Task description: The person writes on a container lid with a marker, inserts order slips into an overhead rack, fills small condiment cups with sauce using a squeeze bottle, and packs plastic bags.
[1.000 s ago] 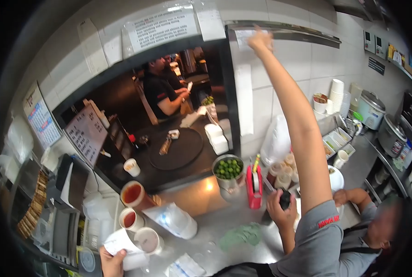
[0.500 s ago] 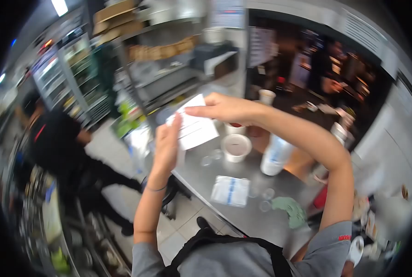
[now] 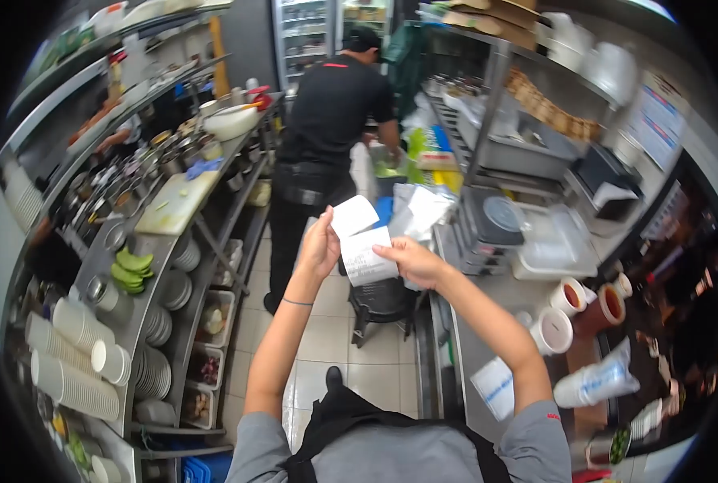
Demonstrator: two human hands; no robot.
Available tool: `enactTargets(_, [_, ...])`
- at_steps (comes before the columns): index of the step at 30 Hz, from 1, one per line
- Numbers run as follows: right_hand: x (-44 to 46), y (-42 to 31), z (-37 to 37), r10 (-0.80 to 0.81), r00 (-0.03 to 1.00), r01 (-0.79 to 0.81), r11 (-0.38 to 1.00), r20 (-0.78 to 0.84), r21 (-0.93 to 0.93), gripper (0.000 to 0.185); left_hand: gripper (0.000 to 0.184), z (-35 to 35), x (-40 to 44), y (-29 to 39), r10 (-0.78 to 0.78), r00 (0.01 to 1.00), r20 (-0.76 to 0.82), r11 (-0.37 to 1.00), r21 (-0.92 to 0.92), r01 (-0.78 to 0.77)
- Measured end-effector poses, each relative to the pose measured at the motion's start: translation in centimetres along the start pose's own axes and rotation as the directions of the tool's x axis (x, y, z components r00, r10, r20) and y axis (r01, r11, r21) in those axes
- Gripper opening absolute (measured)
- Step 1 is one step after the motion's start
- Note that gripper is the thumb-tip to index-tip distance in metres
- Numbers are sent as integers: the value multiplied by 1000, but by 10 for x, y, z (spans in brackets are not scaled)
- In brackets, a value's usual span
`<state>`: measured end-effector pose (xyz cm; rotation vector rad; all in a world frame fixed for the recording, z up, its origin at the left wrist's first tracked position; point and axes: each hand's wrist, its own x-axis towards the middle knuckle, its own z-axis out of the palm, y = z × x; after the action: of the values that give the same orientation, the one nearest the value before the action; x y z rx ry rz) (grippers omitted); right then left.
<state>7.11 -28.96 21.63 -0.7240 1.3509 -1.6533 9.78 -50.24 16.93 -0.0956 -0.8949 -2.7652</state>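
Two white paper slips are held up in front of me at the middle of the view. My left hand (image 3: 319,244) pinches the upper slip (image 3: 354,216) at its left edge. The lower slip (image 3: 365,256), which carries printed lines, is between the thumb and fingers of my right hand (image 3: 411,262). The slips overlap or touch near their middle. A dark stool (image 3: 381,302) stands on the tiled floor beyond and below them.
A person in black (image 3: 335,121) stands ahead, bent over a bin. The left counter bears a cutting board (image 3: 178,197), green vegetables (image 3: 131,270) and stacked cups (image 3: 73,392). Sauce tubs (image 3: 552,331) and a wrapped cup stack (image 3: 588,386) stand on the right counter (image 3: 476,338).
The view has swung left from the serving window to the aisle. My right hand has come down from the wall rail to the slips, and the two slips now show apart.
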Motion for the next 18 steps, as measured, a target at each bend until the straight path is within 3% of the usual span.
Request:
enactTargets(4, [83, 47, 30, 70, 995, -75, 995, 66, 69, 30, 24, -34, -2, 67, 162, 976, -143, 986, 69, -153])
enactTargets(6, [145, 90, 29, 189, 967, -133, 948, 173, -291, 29, 25, -73, 6, 111, 220, 965, -142, 974, 77, -211])
enactTargets(7, [177, 111, 28, 84, 957, 123, 751, 278, -649, 28, 32, -88, 6, 134, 286, 946, -154, 952, 157, -262])
enactTargets(8, [202, 105, 46, 262, 948, 54, 432, 183, -900, 31, 41, -98, 10, 159, 357, 921, -158, 918, 241, -315])
enactTargets(9, [227, 118, 54, 101, 955, 171, 577, 278, -798, 35, 65, -103, 7, 184, 453, 855, -252, 841, 441, -315])
enactTargets(10, [252, 137, 63, -68, 936, 293, 694, 345, -658, 41, 84, -99, -2, 217, 412, 866, -283, 835, 497, -235])
enactTargets(12, [286, 125, 105, -121, 948, 232, 896, 294, -379, 55, 87, -106, -8, 276, 459, 874, -158, 688, 686, -238])
enactTargets(13, [298, 108, 124, 47, 955, 55, 942, 293, -332, 63, 80, -118, 3, 301, 589, 806, -62, 581, 726, -369])
enactTargets(14, [321, 124, 132, -64, 959, 152, 938, 276, -311, 55, 69, -138, 12, 339, 536, 843, -45, 501, 821, -275])
enactTargets(16, [355, 143, 144, -133, 920, 267, 902, 369, -340, 42, 60, -138, 30, 402, 589, 808, 15, 290, 929, -229])
enactTargets(17, [359, 137, 153, -76, 918, 218, 918, 390, -333, 36, 61, -125, 40, 431, 620, 782, 66, 166, 963, -213])
enactTargets(18, [359, 125, 161, -21, 913, 167, 930, 408, -326, 31, 62, -132, 58, 466, 640, 727, 248, -131, 968, -215])
